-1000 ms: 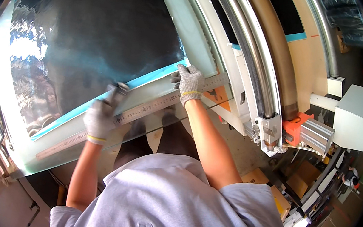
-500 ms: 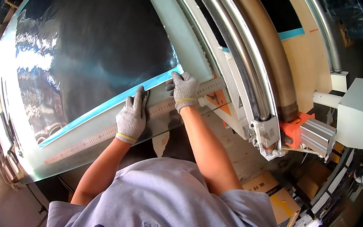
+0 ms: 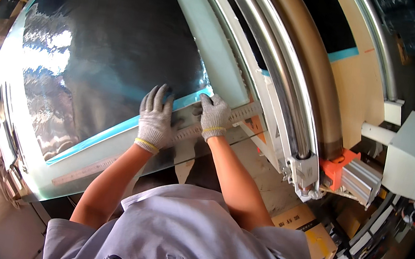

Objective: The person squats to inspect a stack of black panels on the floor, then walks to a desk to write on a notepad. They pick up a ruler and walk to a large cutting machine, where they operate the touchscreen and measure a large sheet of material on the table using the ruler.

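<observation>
A large glossy black sheet lies on the pale green glass tabletop, with a bright blue strip along its near edge. My left hand, in a grey knit glove with a yellow cuff band, lies palm down across that strip. Its fingers are stretched out and spread toward the sheet. My right hand, gloved alike, rests at the strip's right end, by the sheet's near right corner. Its thumb and forefinger are apart, pointing left, and the other fingers are bent. No held object shows in either hand.
A long ruler scale runs along the table's near edge. Metal rails and a brown roller rise on the right, with an orange bracket at their near end. Lower right, a cardboard box stands on the floor.
My left hand has shifted up and slightly right, its fingers spreading from a closer, pointing pose. My right hand keeps to the sheet's corner while the view has shifted a little.
</observation>
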### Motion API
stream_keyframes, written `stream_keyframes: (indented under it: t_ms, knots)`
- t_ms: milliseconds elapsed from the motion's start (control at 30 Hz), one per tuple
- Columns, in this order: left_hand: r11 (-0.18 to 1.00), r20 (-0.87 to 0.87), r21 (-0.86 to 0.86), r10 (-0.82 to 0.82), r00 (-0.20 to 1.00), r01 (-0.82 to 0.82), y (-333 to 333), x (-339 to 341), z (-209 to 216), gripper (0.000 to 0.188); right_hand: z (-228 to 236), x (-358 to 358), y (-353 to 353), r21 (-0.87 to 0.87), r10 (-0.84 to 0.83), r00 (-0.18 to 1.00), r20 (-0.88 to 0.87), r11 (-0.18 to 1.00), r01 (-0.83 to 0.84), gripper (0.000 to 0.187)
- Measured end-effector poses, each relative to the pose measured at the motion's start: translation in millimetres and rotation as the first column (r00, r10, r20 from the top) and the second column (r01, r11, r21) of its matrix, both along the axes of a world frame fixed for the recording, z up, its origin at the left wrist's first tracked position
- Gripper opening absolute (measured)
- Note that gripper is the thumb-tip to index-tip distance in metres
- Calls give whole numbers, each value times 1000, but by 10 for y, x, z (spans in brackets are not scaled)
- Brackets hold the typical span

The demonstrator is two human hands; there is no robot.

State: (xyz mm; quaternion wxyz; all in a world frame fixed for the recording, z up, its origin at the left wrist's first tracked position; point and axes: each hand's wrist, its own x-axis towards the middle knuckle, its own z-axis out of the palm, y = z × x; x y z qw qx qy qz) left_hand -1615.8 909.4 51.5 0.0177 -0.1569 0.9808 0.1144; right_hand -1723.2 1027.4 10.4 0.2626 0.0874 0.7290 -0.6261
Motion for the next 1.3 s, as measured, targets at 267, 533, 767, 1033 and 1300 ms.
stream_keyframes:
  t_ms: [267, 533, 767, 1033, 1300]
  knots:
    - [988, -53, 152, 0, 999, 9, -114, -91, 118, 86, -212, 100, -7, -28, -5, 993, -114, 1000, 2, 16]
    - [938, 27, 280, 204, 979, -204, -259, 907, -6, 59, 1, 506, -64, 464, 439, 558, -704, 880, -107, 72]
    - [532, -8, 354, 824, 566, -769, -1716, 3906, 618, 33, 259, 641, -450, 913, 662, 630, -406, 326, 245, 66]
    - [-53, -309, 93, 948, -80, -994, -3802, 6794, -157, 61, 351, 646, -832, 996, 961, 270, -49, 27, 83, 28]
    - [435, -423, 127, 837, 348, -891, -3136, 5491, -121, 76, 733, 2382, -1839, 929, 965, 258, 38, 61, -364, 43]
